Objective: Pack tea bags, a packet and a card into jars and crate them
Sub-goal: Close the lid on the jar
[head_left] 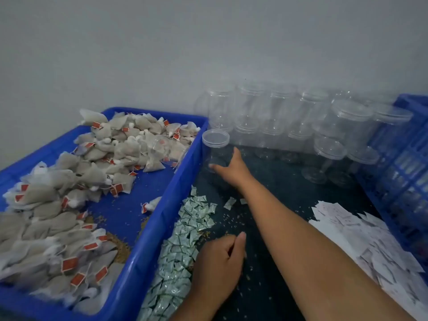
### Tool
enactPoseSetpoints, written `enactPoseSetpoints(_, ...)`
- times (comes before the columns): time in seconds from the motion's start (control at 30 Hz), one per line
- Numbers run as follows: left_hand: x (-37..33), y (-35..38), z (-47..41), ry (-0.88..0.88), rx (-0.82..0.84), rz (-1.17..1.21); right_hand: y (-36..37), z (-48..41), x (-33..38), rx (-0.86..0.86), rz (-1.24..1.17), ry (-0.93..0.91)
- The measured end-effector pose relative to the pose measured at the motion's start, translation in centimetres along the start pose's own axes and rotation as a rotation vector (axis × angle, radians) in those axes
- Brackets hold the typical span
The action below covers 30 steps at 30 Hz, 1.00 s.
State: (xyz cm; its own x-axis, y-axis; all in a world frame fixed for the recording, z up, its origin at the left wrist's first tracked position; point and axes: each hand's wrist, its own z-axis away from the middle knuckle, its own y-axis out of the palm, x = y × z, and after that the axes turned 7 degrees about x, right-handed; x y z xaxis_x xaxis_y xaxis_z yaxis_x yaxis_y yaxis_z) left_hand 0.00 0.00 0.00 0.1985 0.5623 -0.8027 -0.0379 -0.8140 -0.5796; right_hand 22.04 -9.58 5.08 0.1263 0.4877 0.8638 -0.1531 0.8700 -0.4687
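Blue tray (125,214) w/ tea bags (69,181) sits left, blue crate (407,163) right, empty clear jars (301,117) at back. Cards (370,246) & packets (185,232) lie on dark mat (278,193). R hand (231,169) grips lidded jar (215,147) just beside tray: thumb in front, fingers behind. L hand (220,258) curled over packets; can't tell if holding any.

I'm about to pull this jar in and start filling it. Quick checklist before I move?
1. Right hand grips the jar low on its body: ok.
2. Jar open for filling: not ok, its lid appears to be on.
3. Tea bags available in the blue tray: ok.
4. Packets piled beside the left hand: ok.
5. Left hand already holds a packet: cannot tell, fingers curled.
6. Cards heaped on the right: ok.
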Motion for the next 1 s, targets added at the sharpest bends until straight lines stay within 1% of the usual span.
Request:
enactPoseSetpoints(0.07, -0.1, -0.1, -0.1, -0.007, -0.006, 0.043, 0.6, -1.3, 0.5, -0.034, -0.087, 0.023)
enactPoseSetpoints(0.1, 0.1, -0.3, -0.3, -0.011, -0.010, 0.051, 0.9, -2.0, 0.7, -0.062, -0.081, 0.039)
enactPoseSetpoints(0.2, 0.2, -0.6, -0.8, 0.001, -0.030, 0.092, 1.6, -2.7, 0.6, -0.154, 0.054, 0.035)
enactPoseSetpoints(0.33, 0.4, -0.4, -0.7, -0.046, -0.030, 0.133, 2.2, -0.7, -0.4, -0.093, -0.105, -0.039)
enactPoseSetpoints(0.43, 0.5, -0.3, -0.8, -0.080, -0.037, 0.175, 2.1, 2.8, -1.1, -0.134, -0.191, -0.129)
enactPoseSetpoints(0.53, 0.0, -0.3, -0.7, -0.075, -0.039, 0.190, 1.1, 7.4, -1.7, -0.184, -0.261, -0.224)
enactPoseSetpoints(0.63, -0.1, -0.5, -0.4, -0.059, -0.032, 0.216, -0.3, 13.0, -3.1, -0.230, -0.344, -0.260)
enactPoseSetpoints(0.73, 0.3, -0.6, -0.4, -0.051, -0.017, 0.230, -1.0, 18.5, -6.1, -0.263, -0.437, -0.285)
enactPoseSetpoints(0.8, 0.4, -0.5, -0.6, -0.050, -0.019, 0.206, -0.9, 22.0, -8.2, -0.263, -0.423, -0.301)
enactPoseSetpoints(0.9, -0.4, -0.5, -0.5, -0.045, -0.034, 0.208, -0.7, 24.4, -10.0, -0.287, -0.305, -0.303)
enactPoseSetpoints(0.97, -1.3, -0.8, -0.1, -0.004, -0.086, 0.241, -0.9, 24.6, -10.3, -0.280, -0.281, -0.317)
enactPoseSetpoints(1.0, -1.8, -1.0, 0.0, 0.043, -0.100, 0.242, -1.0, 24.5, -10.4, -0.283, -0.276, -0.326)
